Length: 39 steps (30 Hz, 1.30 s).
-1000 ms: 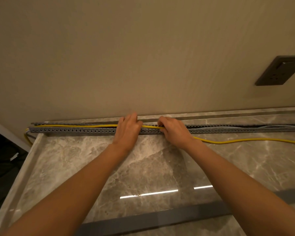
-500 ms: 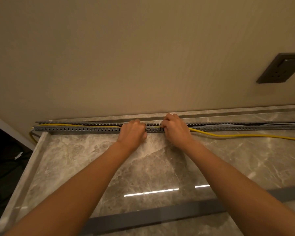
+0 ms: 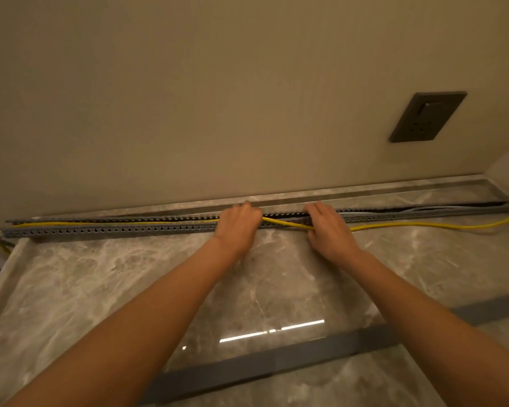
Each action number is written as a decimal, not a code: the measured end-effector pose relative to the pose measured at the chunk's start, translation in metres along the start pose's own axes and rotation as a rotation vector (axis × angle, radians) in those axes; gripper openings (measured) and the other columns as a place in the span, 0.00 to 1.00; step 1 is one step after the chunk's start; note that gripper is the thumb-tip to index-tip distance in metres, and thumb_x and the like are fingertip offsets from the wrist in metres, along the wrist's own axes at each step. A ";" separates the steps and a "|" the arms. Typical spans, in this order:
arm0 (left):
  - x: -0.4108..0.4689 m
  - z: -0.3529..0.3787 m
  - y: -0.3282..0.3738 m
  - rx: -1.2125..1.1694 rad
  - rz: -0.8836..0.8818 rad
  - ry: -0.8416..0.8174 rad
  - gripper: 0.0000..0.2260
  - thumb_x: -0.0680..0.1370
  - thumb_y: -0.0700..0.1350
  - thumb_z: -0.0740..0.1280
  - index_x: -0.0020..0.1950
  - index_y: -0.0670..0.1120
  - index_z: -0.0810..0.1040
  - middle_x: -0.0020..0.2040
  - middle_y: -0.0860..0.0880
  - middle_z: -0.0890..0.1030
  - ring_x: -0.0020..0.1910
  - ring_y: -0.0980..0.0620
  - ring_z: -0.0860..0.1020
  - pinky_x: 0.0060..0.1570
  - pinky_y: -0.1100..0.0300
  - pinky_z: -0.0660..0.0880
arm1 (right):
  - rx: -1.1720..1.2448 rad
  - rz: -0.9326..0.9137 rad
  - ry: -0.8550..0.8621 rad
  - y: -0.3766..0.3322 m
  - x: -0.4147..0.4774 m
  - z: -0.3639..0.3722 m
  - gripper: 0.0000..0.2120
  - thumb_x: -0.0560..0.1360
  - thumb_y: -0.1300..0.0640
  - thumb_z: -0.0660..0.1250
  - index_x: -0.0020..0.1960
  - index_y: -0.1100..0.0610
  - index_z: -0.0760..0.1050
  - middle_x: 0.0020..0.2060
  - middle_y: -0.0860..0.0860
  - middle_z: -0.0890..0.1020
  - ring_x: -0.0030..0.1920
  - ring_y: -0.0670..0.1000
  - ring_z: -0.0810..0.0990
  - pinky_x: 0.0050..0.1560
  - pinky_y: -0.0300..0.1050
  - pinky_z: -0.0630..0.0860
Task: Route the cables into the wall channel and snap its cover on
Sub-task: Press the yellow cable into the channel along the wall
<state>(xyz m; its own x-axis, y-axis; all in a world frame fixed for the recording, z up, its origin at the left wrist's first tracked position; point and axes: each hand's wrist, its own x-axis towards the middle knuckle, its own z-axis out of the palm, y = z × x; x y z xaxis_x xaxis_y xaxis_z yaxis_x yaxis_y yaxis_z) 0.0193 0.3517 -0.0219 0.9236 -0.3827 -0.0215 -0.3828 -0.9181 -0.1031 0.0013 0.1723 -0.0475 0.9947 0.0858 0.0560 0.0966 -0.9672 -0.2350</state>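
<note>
From where I watched, the yellow cable (image 3: pixel 115 223) lay inside the grey slotted cable channel (image 3: pixel 100 229) along its left stretch, then climbed out over the front wall between the two hands and ran loose on the marble countertop (image 3: pixel 100 289) toward 3 o'clock, curving up at the far right edge. The channel stretched from 9 o'clock to 3 o'clock along the foot of the beige wall (image 3: pixel 218 98), open on top, with darker cables visible inside its right part. I saw the left hand (image 3: pixel 238 226) resting palm down on the channel just left of centre, fingers curled over it; whether those fingers pinched the cable I could not tell. The right hand (image 3: pixel 329 230) sat just to its right, fingers pressed down over the channel, with the yellow cable passing under the palm; its grasp on the cable was hidden too. The two hands were near each other but apart, a short bare run of cable showing between them. At 6 o'clock, well apart from the channel, the long grey channel cover (image 3: pixel 276 365) lay flat on the countertop. A dark wall socket (image 3: pixel 426 117) sat on the wall at about 2 o'clock.
</note>
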 end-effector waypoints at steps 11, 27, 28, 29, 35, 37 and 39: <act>0.035 -0.011 0.043 -0.016 0.056 -0.068 0.11 0.79 0.38 0.59 0.58 0.41 0.77 0.60 0.41 0.77 0.58 0.40 0.76 0.52 0.49 0.74 | -0.070 -0.055 0.112 0.022 0.005 -0.002 0.15 0.59 0.70 0.72 0.45 0.61 0.80 0.36 0.57 0.85 0.37 0.58 0.83 0.40 0.42 0.77; 0.033 0.003 0.048 -0.074 0.090 -0.021 0.12 0.79 0.36 0.58 0.61 0.40 0.74 0.61 0.41 0.75 0.62 0.41 0.73 0.56 0.49 0.71 | 0.163 0.070 0.074 0.023 0.010 0.003 0.13 0.69 0.73 0.59 0.49 0.68 0.78 0.49 0.66 0.80 0.54 0.65 0.76 0.57 0.53 0.71; 0.034 0.003 0.049 -0.082 0.082 -0.019 0.12 0.79 0.36 0.58 0.61 0.40 0.73 0.62 0.41 0.75 0.62 0.41 0.73 0.56 0.49 0.71 | 0.147 0.060 0.063 0.023 0.007 0.006 0.15 0.69 0.73 0.59 0.53 0.68 0.77 0.54 0.66 0.78 0.58 0.65 0.74 0.62 0.53 0.68; 0.035 0.004 0.049 -0.100 0.066 -0.014 0.12 0.79 0.36 0.59 0.62 0.40 0.72 0.63 0.41 0.75 0.62 0.41 0.74 0.57 0.49 0.72 | 0.127 0.062 0.032 0.022 0.003 0.007 0.17 0.70 0.72 0.59 0.59 0.68 0.74 0.60 0.65 0.75 0.63 0.63 0.71 0.68 0.52 0.63; 0.035 0.001 0.067 -0.115 0.050 -0.038 0.15 0.78 0.34 0.58 0.65 0.40 0.70 0.64 0.41 0.73 0.65 0.41 0.71 0.59 0.48 0.70 | 0.267 0.117 -0.049 0.036 -0.012 -0.005 0.27 0.72 0.72 0.57 0.70 0.62 0.60 0.70 0.59 0.67 0.71 0.57 0.64 0.71 0.46 0.60; 0.037 0.001 0.077 -0.095 0.038 -0.044 0.16 0.79 0.35 0.57 0.66 0.40 0.68 0.65 0.41 0.72 0.66 0.41 0.69 0.61 0.48 0.69 | 0.243 0.112 -0.035 0.054 -0.018 -0.011 0.25 0.72 0.72 0.58 0.69 0.63 0.63 0.68 0.60 0.69 0.70 0.58 0.67 0.70 0.48 0.62; 0.041 -0.002 0.089 -0.080 0.003 -0.048 0.16 0.79 0.35 0.57 0.67 0.41 0.68 0.66 0.41 0.71 0.66 0.41 0.69 0.63 0.49 0.68 | 0.179 0.089 0.018 0.078 -0.022 -0.015 0.23 0.71 0.73 0.59 0.65 0.65 0.68 0.66 0.62 0.72 0.68 0.60 0.69 0.70 0.50 0.63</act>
<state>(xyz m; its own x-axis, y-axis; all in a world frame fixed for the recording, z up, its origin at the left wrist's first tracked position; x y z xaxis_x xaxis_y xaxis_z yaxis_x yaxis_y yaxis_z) 0.0236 0.2544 -0.0303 0.9218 -0.3815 -0.0691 -0.3839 -0.9231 -0.0235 -0.0133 0.0916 -0.0520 0.9990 -0.0040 0.0439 0.0143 -0.9126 -0.4086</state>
